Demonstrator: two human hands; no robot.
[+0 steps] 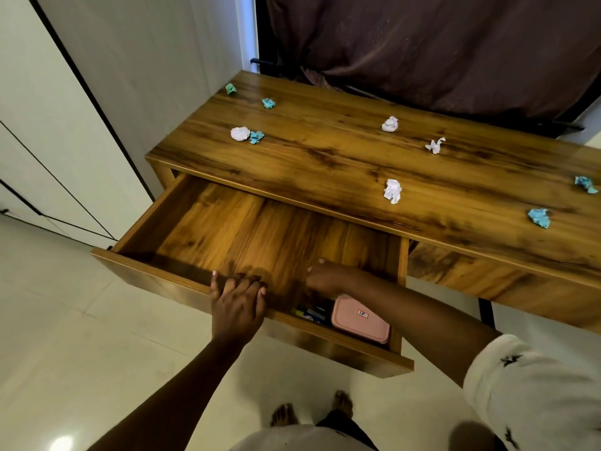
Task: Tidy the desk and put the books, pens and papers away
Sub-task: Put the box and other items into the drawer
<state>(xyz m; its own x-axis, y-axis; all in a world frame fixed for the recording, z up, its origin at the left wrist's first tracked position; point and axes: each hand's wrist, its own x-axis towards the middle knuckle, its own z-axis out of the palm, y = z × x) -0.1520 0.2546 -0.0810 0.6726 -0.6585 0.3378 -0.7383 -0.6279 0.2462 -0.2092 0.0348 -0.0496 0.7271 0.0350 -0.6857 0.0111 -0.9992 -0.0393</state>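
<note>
Desk (325,157): nine crumpled paper balls (392,190) scattered on top. Drawer (182,278) pulled out; pink box (359,319) and pens (310,314) at its front right. Left hand (239,297) grips the drawer front. Right hand (325,278) inside, above the pens; its grasp cannot be told.

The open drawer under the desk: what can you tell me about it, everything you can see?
The drawer is a wide, shallow box that looks like warm brown wood-grain board, matching the desk. It is pulled far out from the desk's left side. Most of its floor is bare. At its front right corner lie a pink lidded box and some pens, partly hidden. The left hand grips its front edge; the right hand reaches inside, above the pens.
</note>
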